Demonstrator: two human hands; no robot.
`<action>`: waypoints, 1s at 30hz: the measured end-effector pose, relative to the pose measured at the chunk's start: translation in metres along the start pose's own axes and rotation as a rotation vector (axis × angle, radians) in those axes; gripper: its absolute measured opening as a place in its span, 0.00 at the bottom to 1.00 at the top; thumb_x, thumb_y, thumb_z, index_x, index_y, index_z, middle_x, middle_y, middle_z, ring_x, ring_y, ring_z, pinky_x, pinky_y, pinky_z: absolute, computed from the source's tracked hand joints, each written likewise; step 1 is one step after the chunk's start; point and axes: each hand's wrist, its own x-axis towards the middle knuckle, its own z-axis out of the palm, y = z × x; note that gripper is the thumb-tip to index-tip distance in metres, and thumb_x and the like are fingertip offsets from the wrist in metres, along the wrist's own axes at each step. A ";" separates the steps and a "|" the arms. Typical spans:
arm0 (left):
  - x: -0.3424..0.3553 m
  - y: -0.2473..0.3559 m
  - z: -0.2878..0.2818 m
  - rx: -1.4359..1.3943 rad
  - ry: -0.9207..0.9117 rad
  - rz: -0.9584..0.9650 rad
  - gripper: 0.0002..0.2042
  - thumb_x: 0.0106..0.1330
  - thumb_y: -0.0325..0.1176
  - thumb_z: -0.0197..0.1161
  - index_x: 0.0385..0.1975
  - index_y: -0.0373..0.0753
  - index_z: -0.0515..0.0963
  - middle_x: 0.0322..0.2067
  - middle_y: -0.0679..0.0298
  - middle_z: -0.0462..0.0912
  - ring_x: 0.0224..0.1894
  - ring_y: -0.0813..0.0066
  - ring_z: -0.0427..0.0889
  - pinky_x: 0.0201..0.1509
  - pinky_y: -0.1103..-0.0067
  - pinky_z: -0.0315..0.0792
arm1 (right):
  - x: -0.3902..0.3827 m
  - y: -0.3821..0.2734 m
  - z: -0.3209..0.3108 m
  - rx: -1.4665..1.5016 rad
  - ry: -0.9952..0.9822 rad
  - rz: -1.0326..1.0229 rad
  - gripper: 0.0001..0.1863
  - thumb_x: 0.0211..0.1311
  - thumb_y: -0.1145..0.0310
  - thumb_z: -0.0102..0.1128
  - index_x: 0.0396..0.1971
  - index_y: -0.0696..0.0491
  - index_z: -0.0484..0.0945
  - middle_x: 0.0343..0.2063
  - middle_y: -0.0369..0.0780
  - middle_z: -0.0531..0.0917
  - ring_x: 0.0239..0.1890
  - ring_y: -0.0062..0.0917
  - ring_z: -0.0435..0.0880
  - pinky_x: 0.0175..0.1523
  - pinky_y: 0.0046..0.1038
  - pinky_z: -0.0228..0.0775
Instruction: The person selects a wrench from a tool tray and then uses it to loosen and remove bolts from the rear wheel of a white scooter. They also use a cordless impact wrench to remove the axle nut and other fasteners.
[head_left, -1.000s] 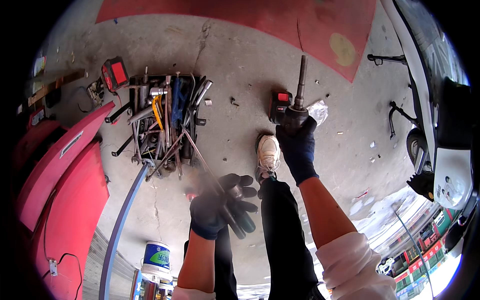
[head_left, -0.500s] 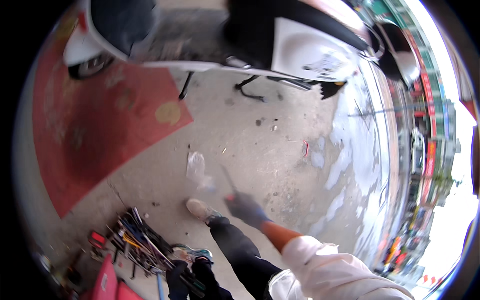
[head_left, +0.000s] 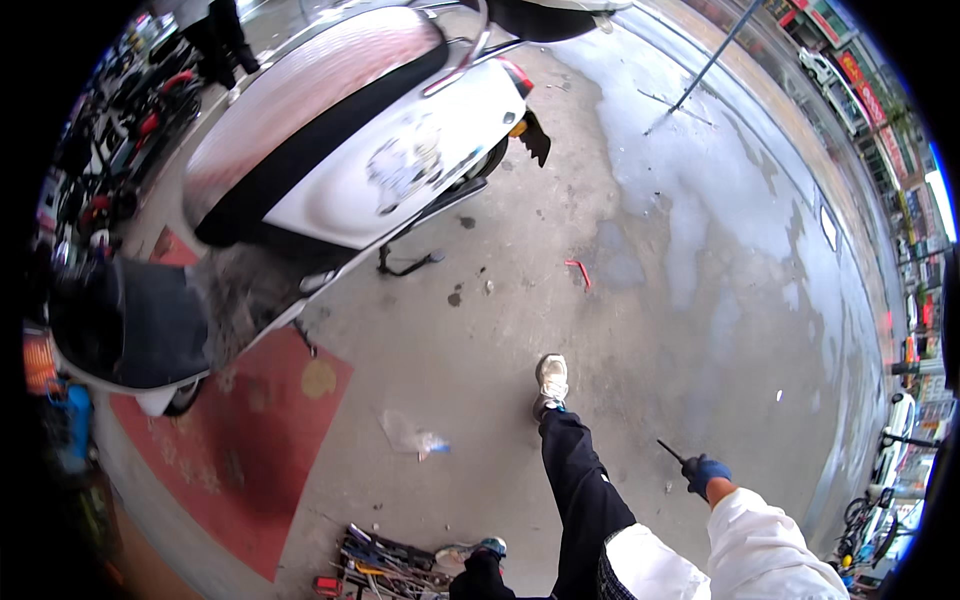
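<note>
My right hand [head_left: 708, 470], in a dark blue glove, grips a dark power tool [head_left: 690, 465] with a long, thin extension [head_left: 668, 446] pointing up and left, out over the concrete floor at the lower right. My left hand is out of the picture. The white scooter [head_left: 370, 180] with a pink seat [head_left: 310, 110] stands on its stand across the upper left, beyond my stepping foot [head_left: 550, 385]. At the lower edge lies a jumble of hand tools [head_left: 395, 560], beside a red battery [head_left: 328, 585].
A red mat [head_left: 265, 450] lies under the scooter's front. A plastic bag [head_left: 405, 435] and red object [head_left: 578, 270] are on the floor. A metal pole [head_left: 715, 55] rises at the top right. Parked scooters [head_left: 120, 130] and another person [head_left: 225, 40] are at the upper left; a street runs along the right.
My view has swung from the tools toward the scooter and wet pavement. My right hand with the tool has moved out rightward, and my left hand, earlier holding metal tools, has left the view.
</note>
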 end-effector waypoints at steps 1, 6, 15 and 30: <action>0.001 0.033 -0.003 0.008 0.008 0.001 0.19 0.56 0.40 0.67 0.41 0.34 0.75 0.36 0.50 0.78 0.39 0.52 0.78 0.40 0.66 0.72 | 0.026 0.010 -0.003 0.094 0.001 0.018 0.30 0.44 0.57 0.73 0.51 0.40 0.76 0.52 0.45 0.78 0.54 0.44 0.78 0.56 0.40 0.72; 0.009 0.208 -0.011 0.068 0.052 0.110 0.15 0.57 0.37 0.66 0.39 0.35 0.75 0.36 0.52 0.77 0.38 0.55 0.77 0.40 0.66 0.71 | 0.167 0.008 -0.058 0.526 -0.016 0.158 0.39 0.40 0.54 0.74 0.54 0.53 0.69 0.47 0.54 0.80 0.52 0.47 0.80 0.56 0.41 0.72; 0.100 0.544 -0.046 0.036 0.256 0.760 0.14 0.56 0.36 0.70 0.36 0.37 0.74 0.32 0.61 0.78 0.35 0.72 0.78 0.41 0.73 0.72 | 0.367 -0.142 -0.317 0.495 0.501 -0.281 0.22 0.58 0.61 0.57 0.53 0.47 0.69 0.45 0.52 0.79 0.49 0.47 0.79 0.53 0.45 0.72; 0.308 0.815 0.027 -0.293 -0.656 0.432 0.11 0.61 0.37 0.65 0.36 0.38 0.74 0.27 0.64 0.77 0.27 0.71 0.80 0.34 0.72 0.79 | 0.601 -0.281 -0.310 0.358 1.151 -0.073 0.25 0.51 0.64 0.65 0.49 0.53 0.71 0.36 0.47 0.75 0.41 0.42 0.77 0.44 0.41 0.69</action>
